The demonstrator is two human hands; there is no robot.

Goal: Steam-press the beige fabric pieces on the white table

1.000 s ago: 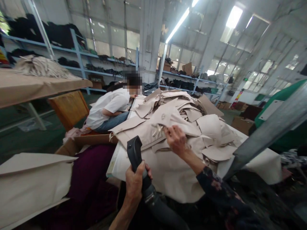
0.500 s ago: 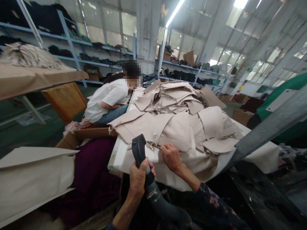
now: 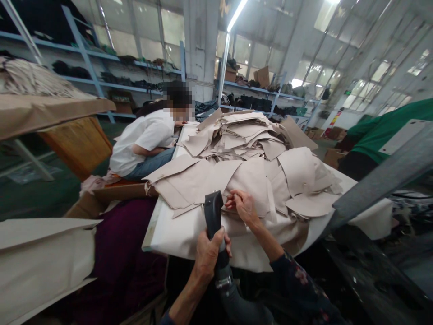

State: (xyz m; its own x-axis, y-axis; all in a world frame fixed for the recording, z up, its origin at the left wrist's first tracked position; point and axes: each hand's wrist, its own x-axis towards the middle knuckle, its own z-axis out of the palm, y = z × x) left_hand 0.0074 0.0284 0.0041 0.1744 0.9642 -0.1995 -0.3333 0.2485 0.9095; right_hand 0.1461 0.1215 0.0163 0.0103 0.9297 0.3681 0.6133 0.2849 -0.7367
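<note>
My left hand (image 3: 210, 248) grips the black handle of a hose-fed tool (image 3: 214, 212) held upright at the table's near edge. Just right of it, my right hand (image 3: 244, 206) pinches the beige fabric piece (image 3: 252, 180) lying on top of the near end of the heap. A big pile of beige cut fabric pieces (image 3: 237, 135) covers the white padded table (image 3: 176, 234). The tool's grey hose (image 3: 237, 307) runs down toward me.
A person in a white shirt (image 3: 145, 137) sits bent over at the table's far left side. Beige panels (image 3: 40, 257) and purple cloth (image 3: 125, 253) lie at left. A grey metal bar (image 3: 382, 180) slants across the right. Blue shelving (image 3: 101, 76) lines the back.
My right hand has pulled a fabric piece from higher on the pile down to the near edge. The tool in my left hand has shifted right, closer to that hand.
</note>
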